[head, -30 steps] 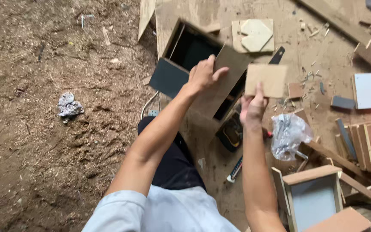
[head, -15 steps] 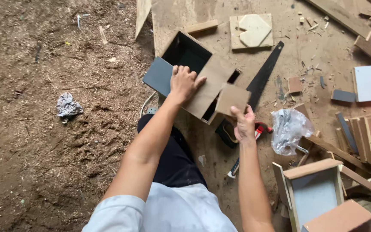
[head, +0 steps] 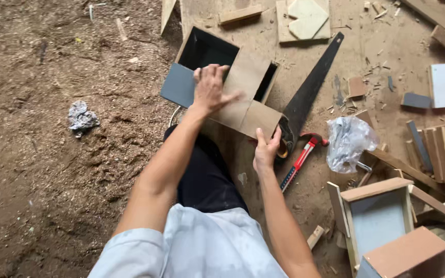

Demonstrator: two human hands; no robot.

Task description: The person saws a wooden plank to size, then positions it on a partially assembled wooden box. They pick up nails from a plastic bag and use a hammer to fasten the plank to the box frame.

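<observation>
A half-built wooden box (head: 217, 62) with dark inner faces lies on the floor in front of me. My left hand (head: 210, 88) presses flat on its top brown panel. My right hand (head: 267, 149) grips a small square brown board (head: 259, 119) and holds it against the box's near end. A hand saw (head: 310, 87) with a dark blade lies just right of the box, its handle beside my right hand.
A red-handled tool (head: 300, 160) and a crumpled plastic bag (head: 348, 140) lie to the right. Further right sit a small open wooden box (head: 377, 216) and several wood offcuts (head: 439, 144). A stacked board piece (head: 305, 18) lies at the top. A crumpled rag (head: 82, 116) rests on the sawdust-covered dirt.
My right hand has brought the small board down from beside the saw and set it against the box's near end. My left hand stayed pressed on the box.
</observation>
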